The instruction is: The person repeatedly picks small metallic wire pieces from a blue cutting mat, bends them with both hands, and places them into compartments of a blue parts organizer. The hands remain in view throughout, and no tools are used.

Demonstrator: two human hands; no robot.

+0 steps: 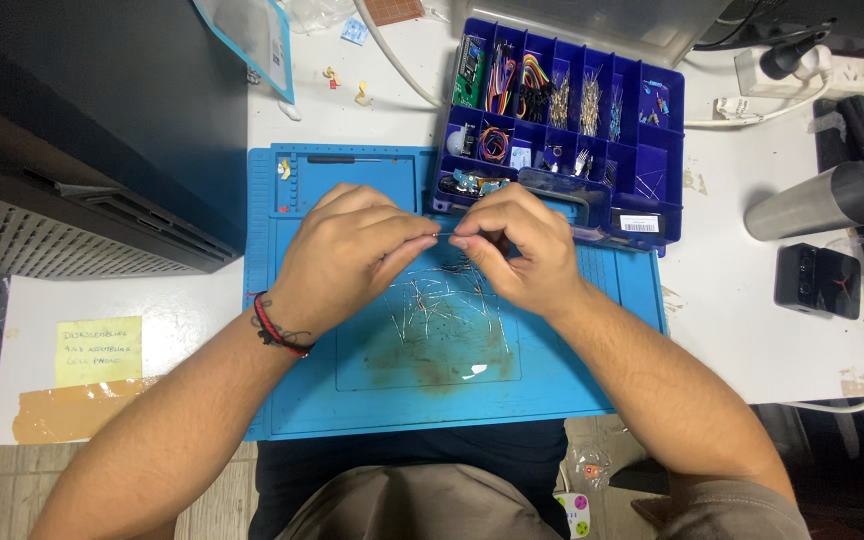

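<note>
**Two hands pinch a thin wire above a blue work mat**

While both forearms reach in from the bottom of the view, the left hand (352,255) and the right hand (517,250) meet over the middle of a blue work mat (572,370). Each hand is closed narrow, thumb and forefinger pinched together, and between the two pinches runs a thin metal wire (445,236), held level just above the mat. A red and black cord bracelet (277,330) circles the left wrist.

Directly beneath the hands, a scatter of short wire pieces (437,305) lies loose on the mat's central panel, above a brownish stained patch. Touching the mat's far right corner stands a blue compartment box (652,130), open, its sections filled with coloured jumper wires, small boards and tiny components. Well to the right, on the white table (732,320), a metal cylinder (817,200) lies on its side near a small black box (817,280). At the left, a yellow sticky note (99,350) is stuck near the table's edge, beside a dark computer case (92,130).
</note>
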